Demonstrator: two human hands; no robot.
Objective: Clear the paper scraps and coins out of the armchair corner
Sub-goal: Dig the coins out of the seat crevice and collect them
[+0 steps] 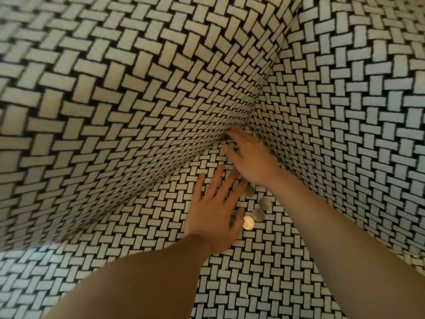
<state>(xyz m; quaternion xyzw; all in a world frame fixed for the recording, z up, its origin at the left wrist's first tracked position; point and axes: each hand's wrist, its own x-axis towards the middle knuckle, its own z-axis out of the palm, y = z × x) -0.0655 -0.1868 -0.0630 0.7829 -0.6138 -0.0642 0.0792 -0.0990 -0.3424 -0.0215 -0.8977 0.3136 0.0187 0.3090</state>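
Observation:
Several round coins [257, 214] lie on the seat cushion [264, 268] of an armchair covered in black-and-white basket-weave fabric. My left hand [215, 214] lies flat on the seat with fingers straight and spread, its thumb touching the brightest coin [248, 223]. My right hand [249, 157] reaches into the corner crevice where seat, backrest and armrest meet, fingers straight and extended; its fingertips are partly hidden in the dark gap. No paper scraps are visible.
The backrest [115, 100] rises on the left and the armrest [356, 111] on the right, closing the corner tightly. A dark seam runs along the base of the backrest. The seat widens toward me.

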